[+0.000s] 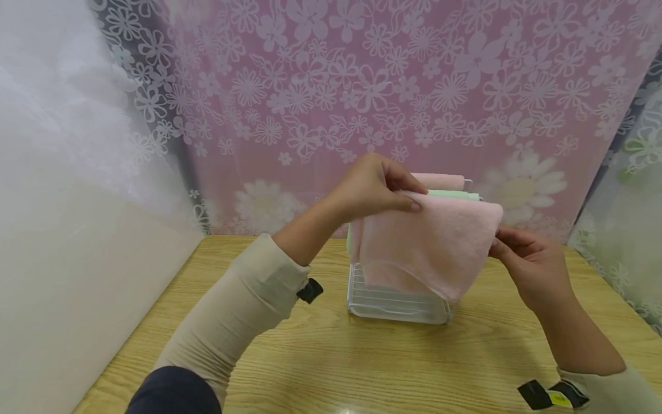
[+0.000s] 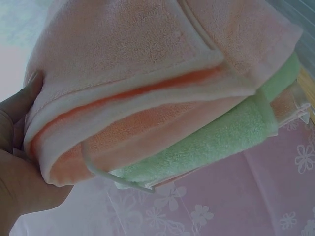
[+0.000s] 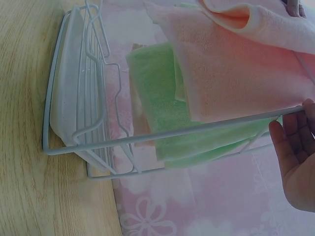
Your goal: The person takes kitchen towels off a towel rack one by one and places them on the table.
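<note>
A pink towel (image 1: 439, 247) drapes over the front of a white wire rack (image 3: 172, 132), its lower edge hanging at a slant. My left hand (image 1: 372, 187) pinches its top fold between thumb and fingers. The left wrist view shows that hand (image 2: 24, 162) gripping the folded end, where the layers gape around a wire. At the towel's right edge is my right hand (image 1: 543, 270); in the right wrist view its thumb and curled fingers hold the rack's upright wire near the top. Behind hang a green towel (image 3: 157, 93) and another pink towel (image 1: 439, 181).
Under the rack's wires sits a white tray (image 1: 398, 313), all standing on a wood-grain table (image 1: 289, 356). A pink flowered curtain (image 1: 320, 103) closes off the back. A pale panel (image 1: 77, 201) stands on the left, and a flowered sheet (image 1: 631, 230) on the right.
</note>
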`<state>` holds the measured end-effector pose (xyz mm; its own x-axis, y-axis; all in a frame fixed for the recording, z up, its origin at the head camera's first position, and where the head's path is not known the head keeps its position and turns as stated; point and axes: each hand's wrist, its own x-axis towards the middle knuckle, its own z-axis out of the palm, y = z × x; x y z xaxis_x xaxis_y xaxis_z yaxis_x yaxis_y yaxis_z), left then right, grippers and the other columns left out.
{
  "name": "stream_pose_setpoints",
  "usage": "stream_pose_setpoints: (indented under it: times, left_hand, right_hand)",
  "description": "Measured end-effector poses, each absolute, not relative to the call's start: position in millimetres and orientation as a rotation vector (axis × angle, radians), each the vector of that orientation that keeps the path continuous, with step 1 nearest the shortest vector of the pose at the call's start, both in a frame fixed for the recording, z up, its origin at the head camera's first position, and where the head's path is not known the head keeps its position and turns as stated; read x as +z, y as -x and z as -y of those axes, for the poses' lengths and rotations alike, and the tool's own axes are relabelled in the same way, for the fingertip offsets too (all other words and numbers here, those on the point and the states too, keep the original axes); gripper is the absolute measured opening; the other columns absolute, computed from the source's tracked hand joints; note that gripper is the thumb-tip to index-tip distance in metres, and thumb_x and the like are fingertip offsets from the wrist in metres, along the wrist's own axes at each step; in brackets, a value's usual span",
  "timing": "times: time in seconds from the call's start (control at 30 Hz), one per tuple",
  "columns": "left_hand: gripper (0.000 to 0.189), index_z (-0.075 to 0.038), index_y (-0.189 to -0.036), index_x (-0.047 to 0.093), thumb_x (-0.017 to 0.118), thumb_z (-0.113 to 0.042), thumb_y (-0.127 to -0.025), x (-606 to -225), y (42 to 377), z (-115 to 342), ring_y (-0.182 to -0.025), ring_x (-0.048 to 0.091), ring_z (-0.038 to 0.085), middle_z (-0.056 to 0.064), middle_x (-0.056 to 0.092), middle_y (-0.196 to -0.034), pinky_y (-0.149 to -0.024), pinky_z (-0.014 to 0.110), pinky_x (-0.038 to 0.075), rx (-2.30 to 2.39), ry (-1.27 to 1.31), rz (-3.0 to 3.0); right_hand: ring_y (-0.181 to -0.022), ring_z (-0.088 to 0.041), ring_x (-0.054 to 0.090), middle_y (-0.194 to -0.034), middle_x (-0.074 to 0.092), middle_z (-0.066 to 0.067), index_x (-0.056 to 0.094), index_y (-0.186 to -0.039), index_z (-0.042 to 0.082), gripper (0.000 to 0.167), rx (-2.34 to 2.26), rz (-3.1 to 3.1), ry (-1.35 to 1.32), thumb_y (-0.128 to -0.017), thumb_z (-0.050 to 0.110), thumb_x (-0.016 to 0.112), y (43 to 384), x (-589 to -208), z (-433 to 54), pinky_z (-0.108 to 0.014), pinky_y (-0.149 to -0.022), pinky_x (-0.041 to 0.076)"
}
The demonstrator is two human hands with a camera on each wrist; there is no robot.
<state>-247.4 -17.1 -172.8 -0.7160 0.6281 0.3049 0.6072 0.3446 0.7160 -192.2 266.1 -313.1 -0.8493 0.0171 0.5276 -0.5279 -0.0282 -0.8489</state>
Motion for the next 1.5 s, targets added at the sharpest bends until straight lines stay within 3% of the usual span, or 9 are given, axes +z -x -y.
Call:
stream_pose_setpoints:
  times: [0.57,0.73,0.97,1.13,1.33,1.5]
  left_hand:
    - [0.019,-0.009,-0.092,0.08,0.086,-0.011,-0.075,-168,237,33,-0.079,0.066,0.011,-0.007,0.074,-0.083,-0.069,0.026,0.054,1.491,-1.219,-2.551]
    - [0.019,-0.009,-0.092,0.08,0.086,-0.011,-0.075,-170,237,39,-0.075,0.062,0.012,-0.007,0.074,-0.082,-0.06,0.024,0.049,1.514,-1.226,-2.546]
    - [0.019,-0.007,-0.094,0.08,0.085,-0.011,-0.076,-176,237,46,-0.081,0.066,0.011,-0.004,0.074,-0.086,-0.067,0.026,0.053,1.558,-1.28,-2.504]
    - [0.02,-0.008,-0.095,0.08,0.085,-0.013,-0.076,-178,237,49,-0.08,0.064,0.012,-0.005,0.074,-0.087,-0.065,0.025,0.049,1.565,-1.278,-2.541]
    - [0.021,-0.009,-0.096,0.08,0.085,-0.014,-0.076,-178,237,53,-0.067,0.055,0.012,-0.004,0.073,-0.084,-0.055,0.024,0.04,1.583,-1.23,-2.552]
    - [0.021,-0.009,-0.097,0.08,0.085,-0.013,-0.076,-177,236,54,-0.059,0.042,0.011,-0.002,0.073,-0.08,-0.049,0.025,0.029,1.577,-1.23,-2.562]
  right_hand:
    - [-0.084,-0.008,0.069,-0.097,0.071,0.002,0.07,-0.108,-0.004,0.017,1.864,1.934,-0.516,-0.095,-0.001,0.059,191,-311,-263,-0.015,-0.078,0.052]
    - [-0.083,-0.009,0.07,-0.096,0.071,0.0,0.069,-0.107,-0.007,0.016,1.879,1.918,-0.54,-0.095,-0.002,0.059,191,-311,-262,-0.017,-0.077,0.053]
    - [-0.083,-0.012,0.07,-0.095,0.07,-0.003,0.067,-0.106,-0.009,0.016,1.914,1.889,-0.593,-0.095,-0.005,0.057,192,-310,-262,-0.019,-0.079,0.053]
    - [-0.086,-0.014,0.069,-0.098,0.069,-0.005,0.063,-0.106,-0.013,0.015,1.935,1.865,-0.666,-0.095,-0.009,0.054,193,-308,-264,-0.02,-0.08,0.053]
    - [-0.097,-0.017,0.065,-0.107,0.067,-0.01,0.055,-0.124,-0.016,0.031,1.937,1.815,-0.775,-0.092,-0.017,0.051,193,-303,-265,-0.023,-0.081,0.054]
    - [-0.088,-0.019,0.067,-0.102,0.068,-0.013,0.055,-0.123,-0.018,0.03,1.949,1.757,-0.809,-0.093,-0.016,0.05,194,-298,-263,-0.025,-0.077,0.056]
